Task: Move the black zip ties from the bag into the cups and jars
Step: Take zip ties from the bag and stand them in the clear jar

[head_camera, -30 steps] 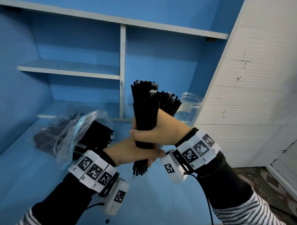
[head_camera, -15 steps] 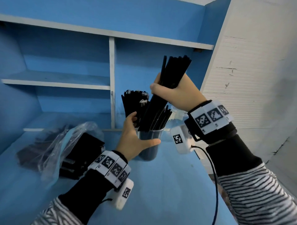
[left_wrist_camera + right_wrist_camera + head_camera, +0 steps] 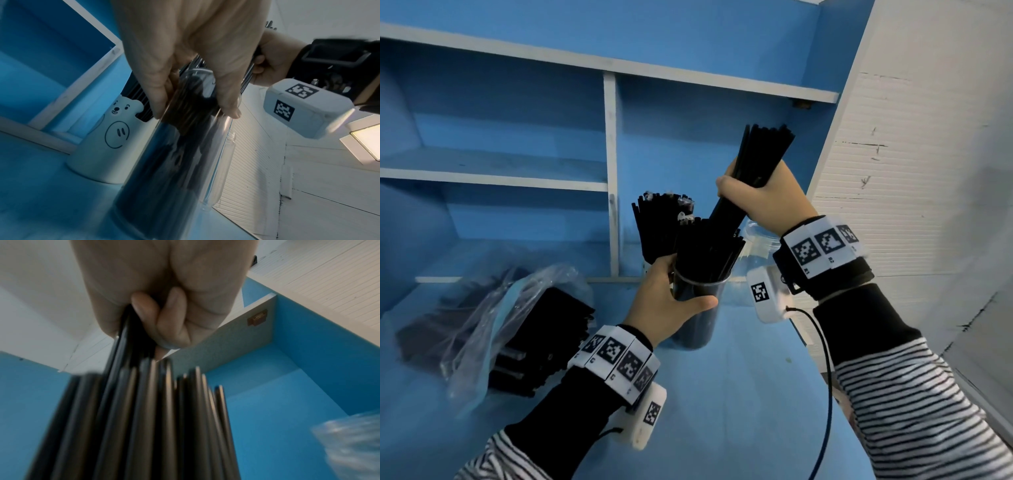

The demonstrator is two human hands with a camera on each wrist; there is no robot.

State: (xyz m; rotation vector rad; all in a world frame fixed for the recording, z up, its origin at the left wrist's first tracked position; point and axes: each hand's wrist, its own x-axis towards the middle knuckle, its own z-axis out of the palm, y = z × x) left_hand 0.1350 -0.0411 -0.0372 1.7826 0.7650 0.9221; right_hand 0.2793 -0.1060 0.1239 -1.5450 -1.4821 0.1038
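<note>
While your left hand [image 3: 666, 301] is wrapping around the clear plastic cup [image 3: 697, 313] to steady it, you are loading a bundle of black zip ties [image 3: 751, 171] into it. Your right hand [image 3: 765, 198] is clenching this bundle, which is slanting toward 1 o'clock with its lower ends already inside the cup. Next you probably need to loosen that grasp so the ties slide down. The crinkled clear plastic bag [image 3: 493, 325], still holding more ties, is lying at 9 o'clock from the cup.
</note>
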